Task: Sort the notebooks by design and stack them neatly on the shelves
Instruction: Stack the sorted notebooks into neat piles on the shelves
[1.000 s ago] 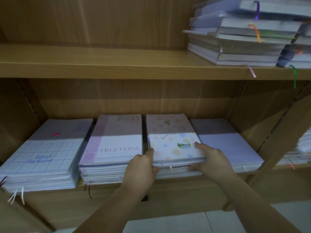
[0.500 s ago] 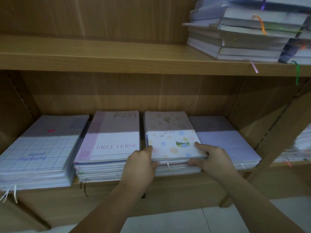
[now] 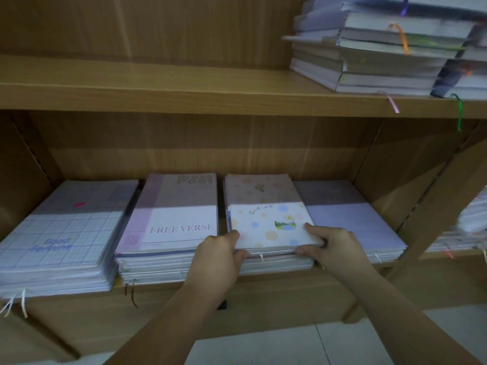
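Wooden shelving (image 3: 158, 83) stands over pale floor tiles (image 3: 290, 346).

Grid notebook (image 3: 68, 233): white, blue-purple check lines, blue lettering, small pink mark. White ribbons (image 3: 23, 302) hang from its stack.

Pink notebook (image 3: 179, 219): pale pink, striped band down the left side, white panel, dusty-pink lettering.

Dotted notebook (image 3: 266, 219): cream-white, pastel dots in blue, yellow and pink. Green cactus, green lettering, small green-and-blue picture.

Lilac notebook (image 3: 350, 222): plain pale lilac.

Shelf (image 3: 158, 83): tan wood grain.

Books (image 3: 382, 61) above: white page edges, grey-lilac covers.

Orange ribbon (image 3: 402, 38), purple ribbon (image 3: 404, 6), pink ribbon (image 3: 392, 102), green ribbon (image 3: 459, 111).

Floor (image 3: 290, 346): pale grey tiles.
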